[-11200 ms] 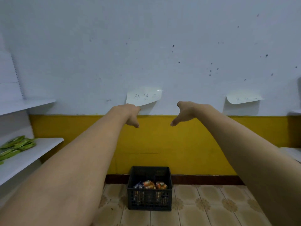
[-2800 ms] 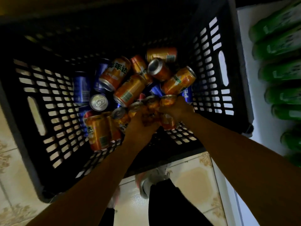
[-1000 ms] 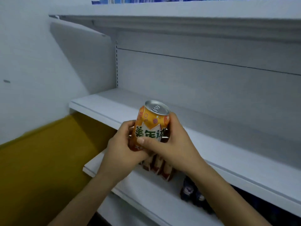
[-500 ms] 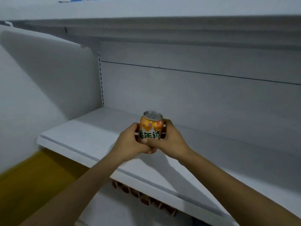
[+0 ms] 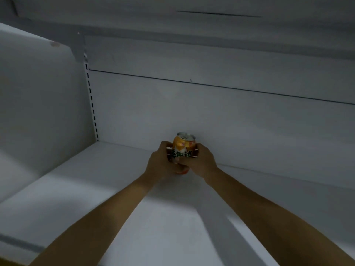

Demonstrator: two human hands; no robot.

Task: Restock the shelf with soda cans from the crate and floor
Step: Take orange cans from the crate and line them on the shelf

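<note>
Head view: left grip (image 5: 162, 165), right grip (image 5: 202, 162) clasp upright orange can (image 5: 183, 144) reading 美年达.

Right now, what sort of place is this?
Probably a shop: white display shelf, slotted upright strip in its corner, and an orange soda can held between left hand and right hand.
</note>
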